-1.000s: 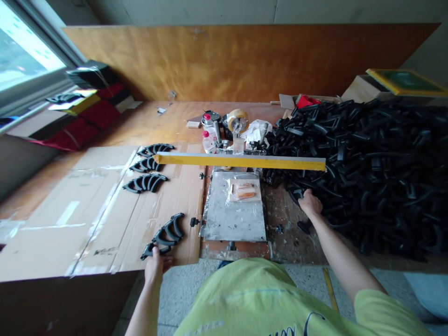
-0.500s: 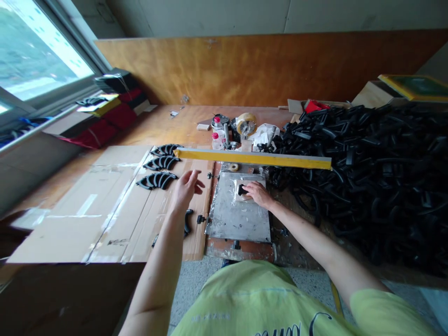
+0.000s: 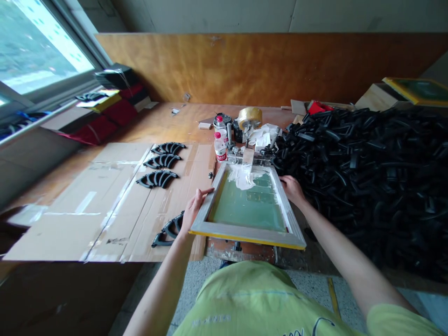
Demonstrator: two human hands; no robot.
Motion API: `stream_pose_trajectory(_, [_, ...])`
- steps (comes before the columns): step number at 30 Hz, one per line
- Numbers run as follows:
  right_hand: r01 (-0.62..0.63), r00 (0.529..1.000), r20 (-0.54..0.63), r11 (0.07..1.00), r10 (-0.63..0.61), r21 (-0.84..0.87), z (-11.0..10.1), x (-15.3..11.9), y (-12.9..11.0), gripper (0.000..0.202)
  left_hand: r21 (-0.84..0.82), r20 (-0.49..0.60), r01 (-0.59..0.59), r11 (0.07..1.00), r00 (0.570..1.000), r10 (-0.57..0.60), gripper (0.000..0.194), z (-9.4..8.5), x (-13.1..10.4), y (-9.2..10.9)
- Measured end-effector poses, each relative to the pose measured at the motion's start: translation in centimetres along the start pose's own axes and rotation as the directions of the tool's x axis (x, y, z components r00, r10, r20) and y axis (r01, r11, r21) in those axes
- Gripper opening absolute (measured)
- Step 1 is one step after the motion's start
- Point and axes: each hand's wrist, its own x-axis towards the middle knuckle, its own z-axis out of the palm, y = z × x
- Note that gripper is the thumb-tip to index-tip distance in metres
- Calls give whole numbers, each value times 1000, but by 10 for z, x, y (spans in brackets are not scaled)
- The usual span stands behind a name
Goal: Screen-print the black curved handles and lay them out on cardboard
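A screen printing frame (image 3: 296, 237) with green mesh lies low over the work station in front of me, its near edge toward my body. White ink (image 3: 241, 178) is smeared across the far end of the mesh, beside an upright squeegee (image 3: 248, 159). My left hand (image 3: 193, 209) grips the frame's left side, fingers on the rim. At the right side, my right hand (image 3: 292, 189) holds the frame with bent fingers, partly hidden by the rim. The metal plate and the small black part are hidden beneath the frame.
Black curved parts stand in rows (image 3: 157, 178) on cardboard (image 3: 77, 224) to the left, with more (image 3: 168, 232) near my left wrist. A big heap of black parts (image 3: 371, 186) fills the right. Red-capped bottles (image 3: 220, 148) and a tape roll (image 3: 250, 116) stand behind the frame.
The raised frame has swung down over the plate, covering it and the small black part. My right hand has left that part, and both hands are now at the frame's sides.
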Motion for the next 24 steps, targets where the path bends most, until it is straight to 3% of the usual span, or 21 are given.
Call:
stream_pose_trajectory(5, [-77, 993, -88, 997, 77, 11, -23, 26, 6, 28, -57, 39, 52, 997, 998, -50, 59, -9, -7, -19])
stream_pose_trajectory(8, [-85, 981, -167, 991, 102, 103, -21, 45, 0, 29, -67, 52, 22, 998, 998, -19, 58, -9, -2, -10])
stream_pose_trajectory(10, [-124, 968, -194, 977, 158, 176, -16, 56, 3, 29, -65, 30, -71, 995, 997, 73, 55, -6, 5, 0])
stream_pose_trajectory(15, [-216, 960, -138, 957, 245, 192, -3, 71, 28, 27, -69, -96, -345, 936, 936, 338, 52, 12, 31, 29])
stream_pose_trajectory(19, [-166, 977, -98, 964, 189, 207, 7, 95, 37, 23, -70, -138, -375, 924, 921, 363, 44, 24, 49, 50])
stream_pose_trajectory(24, [-104, 994, 62, 906, 86, 410, 22, 162, 29, 23, 72, -203, -432, 899, 876, 437, 39, 32, 49, 61])
